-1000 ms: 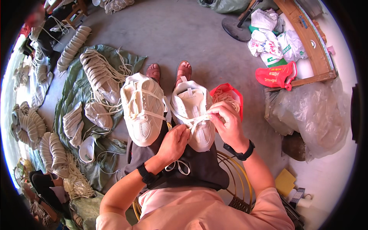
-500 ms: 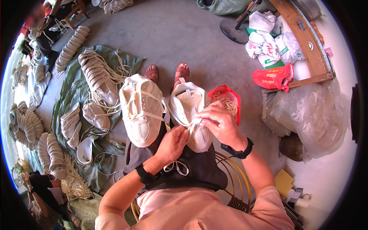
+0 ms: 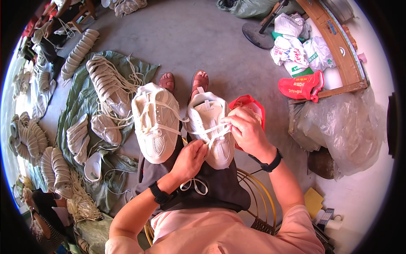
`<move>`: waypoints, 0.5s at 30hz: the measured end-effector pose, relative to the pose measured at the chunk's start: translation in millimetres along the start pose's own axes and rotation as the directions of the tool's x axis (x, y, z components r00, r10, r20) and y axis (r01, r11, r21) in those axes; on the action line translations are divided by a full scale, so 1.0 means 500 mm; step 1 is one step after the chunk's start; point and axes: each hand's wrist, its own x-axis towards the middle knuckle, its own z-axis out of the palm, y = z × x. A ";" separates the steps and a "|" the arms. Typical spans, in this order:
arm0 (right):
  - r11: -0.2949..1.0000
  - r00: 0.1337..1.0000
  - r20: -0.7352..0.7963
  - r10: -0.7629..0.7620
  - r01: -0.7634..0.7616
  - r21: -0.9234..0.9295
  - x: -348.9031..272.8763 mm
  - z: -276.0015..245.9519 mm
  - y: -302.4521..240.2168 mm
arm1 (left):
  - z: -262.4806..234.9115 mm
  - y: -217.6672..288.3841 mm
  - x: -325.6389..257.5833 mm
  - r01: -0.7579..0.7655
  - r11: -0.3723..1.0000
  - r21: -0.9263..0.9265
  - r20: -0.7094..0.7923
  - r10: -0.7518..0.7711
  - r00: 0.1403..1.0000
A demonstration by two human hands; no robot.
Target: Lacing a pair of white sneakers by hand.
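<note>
Grey concrete floor [image 3: 203, 38], green tarp [image 3: 80, 110]; hands pinch white sneaker [image 3: 209, 127] laces.

One head-worn fisheye view looks steeply down, close above the fingers [image 3: 230, 122]; the lap lies beneath them and the floor [image 3: 203, 38] spreads beyond them, edges bending.

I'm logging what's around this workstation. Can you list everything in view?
white shoe being laced: one, on the lap, right
second white shoe: one, on the lap, left
white lace: across the right shoe, pinched by both hands
stacked shoe uppers: many, off-white, on a green sheet, left
red bag: one, beside the right shoe
plastic bags: several, white and red, upper right
clear plastic sack: one, right
left hand: on the lace, black wristband
right hand: on the lace, black wristband
</note>
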 end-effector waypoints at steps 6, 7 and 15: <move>1.000 0.997 -0.070 -0.017 0.015 -0.025 -0.006 0.009 0.008 | 0.001 -0.002 0.002 -0.014 1.000 0.005 -0.008 0.014 1.000; 0.999 0.997 -0.074 0.029 -0.030 -0.017 -0.008 0.009 0.002 | 0.002 -0.003 0.002 -0.015 1.000 0.005 -0.008 0.015 1.000; 0.987 0.988 -0.048 0.146 -0.149 -0.054 -0.010 -0.013 -0.018 | 0.001 0.002 0.001 0.006 1.000 -0.001 0.005 -0.006 1.000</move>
